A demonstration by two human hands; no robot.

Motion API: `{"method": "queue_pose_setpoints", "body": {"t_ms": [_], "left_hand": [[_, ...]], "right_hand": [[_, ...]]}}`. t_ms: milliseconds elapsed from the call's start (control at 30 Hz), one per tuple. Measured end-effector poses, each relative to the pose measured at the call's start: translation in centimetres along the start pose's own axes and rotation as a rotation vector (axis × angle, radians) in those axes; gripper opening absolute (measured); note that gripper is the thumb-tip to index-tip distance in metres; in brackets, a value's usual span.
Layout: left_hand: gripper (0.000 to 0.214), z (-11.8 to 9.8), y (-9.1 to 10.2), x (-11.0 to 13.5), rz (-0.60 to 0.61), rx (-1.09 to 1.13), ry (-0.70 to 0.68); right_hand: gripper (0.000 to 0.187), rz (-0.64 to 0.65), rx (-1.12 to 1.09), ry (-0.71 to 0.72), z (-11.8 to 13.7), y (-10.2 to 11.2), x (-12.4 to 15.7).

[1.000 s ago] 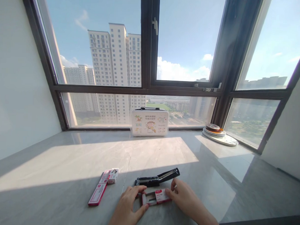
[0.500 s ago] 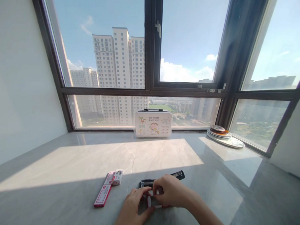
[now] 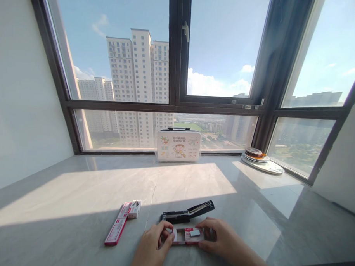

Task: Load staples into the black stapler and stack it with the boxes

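Note:
My left hand (image 3: 152, 244) and my right hand (image 3: 220, 239) hold a small red and white staple box (image 3: 188, 235) between them on the grey sill (image 3: 76, 207), fingers pinching its two ends. A small grey strip lies on top of the box. Just behind the box a black stapler (image 3: 188, 213) lies with its top arm swung up and open.
A long red and white packet (image 3: 117, 224) with a small white box (image 3: 134, 209) lies to the left. A white illustrated case (image 3: 178, 145) stands against the window. Stacked plates (image 3: 261, 159) sit at the far right. A white wall stands at each side.
My right hand, which covered the box and stapler half a second ago, has drawn back to the box's right end. The box now lies flat and uncovered with the grey strip on it.

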State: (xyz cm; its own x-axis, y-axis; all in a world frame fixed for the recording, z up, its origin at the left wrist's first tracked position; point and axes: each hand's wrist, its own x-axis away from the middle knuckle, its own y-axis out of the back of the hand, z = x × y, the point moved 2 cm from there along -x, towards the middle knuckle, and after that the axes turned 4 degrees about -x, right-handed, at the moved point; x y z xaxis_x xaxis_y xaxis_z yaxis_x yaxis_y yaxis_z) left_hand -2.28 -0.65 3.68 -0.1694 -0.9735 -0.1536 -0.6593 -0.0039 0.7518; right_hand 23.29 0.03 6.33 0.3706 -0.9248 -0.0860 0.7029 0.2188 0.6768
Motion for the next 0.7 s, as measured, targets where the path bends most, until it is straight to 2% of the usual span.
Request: {"method": "queue_pose_setpoints", "body": {"t_ms": [133,200,267,333,433,533,700], "left_hand": [[0.018,-1.5,-1.2,0.1,0.009,0.022,-0.032],[0.019,-1.5,-1.3,0.2,0.035,0.075,-0.050],[0.021,-0.9,-0.8,0.1,0.028,0.098,-0.046],[0.021,0.2,0.5,-0.5,-0.055,0.046,-0.020],[0.031,1.4,2.4,-1.9,-0.157,-0.086,0.018],[0.029,1.7,2.9,-2.9,-0.087,-0.134,-0.019],[0.021,1.3,1.3,-2.4,-0.042,-0.119,-0.023]], "right_hand": [[0.031,0.027,0.010,0.005,0.7,-0.7,-0.5],[0.032,0.037,0.031,0.009,1.1,-0.7,-0.6],[0.037,0.022,0.050,0.014,1.5,-0.5,-0.8],[0.039,-0.008,0.061,0.017,2.0,-0.5,-1.1],[0.028,0.000,0.080,0.041,2.9,-1.2,-1.8],[0.018,0.025,0.110,0.064,3.7,-2.3,-2.9],[0.020,-0.056,0.132,0.132,4.4,-2.9,-4.9]]}}
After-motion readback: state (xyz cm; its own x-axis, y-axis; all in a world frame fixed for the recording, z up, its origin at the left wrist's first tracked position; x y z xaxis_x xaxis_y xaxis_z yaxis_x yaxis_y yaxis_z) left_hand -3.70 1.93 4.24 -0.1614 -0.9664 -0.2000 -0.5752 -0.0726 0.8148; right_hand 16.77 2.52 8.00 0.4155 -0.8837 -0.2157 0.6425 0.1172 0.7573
